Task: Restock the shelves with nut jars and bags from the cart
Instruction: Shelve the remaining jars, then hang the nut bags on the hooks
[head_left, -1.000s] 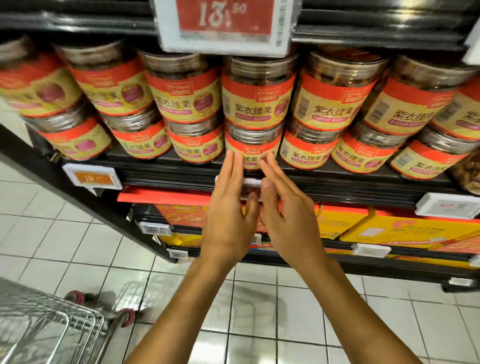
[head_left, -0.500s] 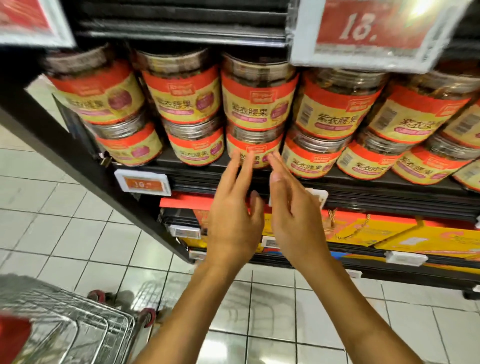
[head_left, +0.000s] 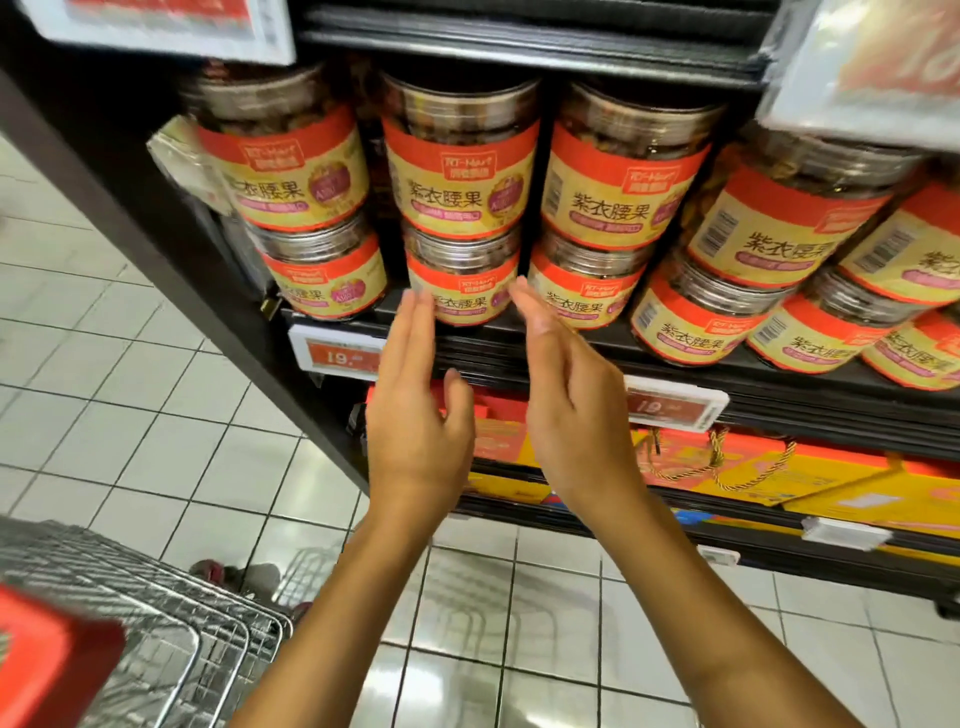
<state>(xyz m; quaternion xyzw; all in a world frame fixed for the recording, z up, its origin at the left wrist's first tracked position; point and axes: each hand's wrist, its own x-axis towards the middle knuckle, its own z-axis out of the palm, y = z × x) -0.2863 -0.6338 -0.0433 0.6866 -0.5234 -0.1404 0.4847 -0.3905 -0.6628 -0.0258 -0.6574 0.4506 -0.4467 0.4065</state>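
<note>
Clear nut jars with red and yellow labels stand two high along a black shelf. One lower jar sits straight ahead at the shelf front. My left hand and my right hand are raised in front of it, palms facing each other, fingers straight. The left fingertips reach the jar's left side and the right fingertips its right side; contact is unclear. Neither hand holds anything. The wire cart is at the lower left, with a red item in it.
Price tags hang on the shelf edge. Yellow and orange gift boxes fill the shelf below. A large price sign hangs at the top right. White tiled floor spreads to the left and below.
The view has shifted left and closer to the shelf. My hands have spread apart, from nearly touching in front of the jar to flanking it. The cart's red item has come into view.
</note>
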